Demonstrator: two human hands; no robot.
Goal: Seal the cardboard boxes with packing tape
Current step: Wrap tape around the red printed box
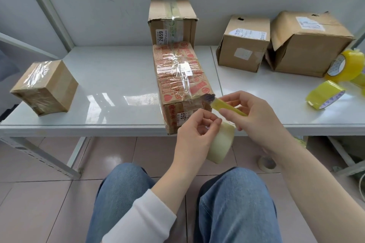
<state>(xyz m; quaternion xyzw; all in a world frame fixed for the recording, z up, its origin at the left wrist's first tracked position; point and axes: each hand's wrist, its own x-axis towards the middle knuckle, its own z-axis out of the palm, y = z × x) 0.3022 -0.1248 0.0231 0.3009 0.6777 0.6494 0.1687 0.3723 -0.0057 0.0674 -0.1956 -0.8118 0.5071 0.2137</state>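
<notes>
The person is wearing blue denim jeans [237, 203], both legs showing on the near side of the white table [79, 130]; a white long sleeve [142, 217] is covering the arm on that same near side, ending well short of the left hand [194, 130]; the right forearm [316, 183] is showing bare.

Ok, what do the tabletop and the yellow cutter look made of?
White tabletop: smooth, glossy, probably laminate or coated board; it mirrors the light. Slim yellow cutter in the right hand: likely matte plastic body, dark blade tip, possibly metal.
</notes>
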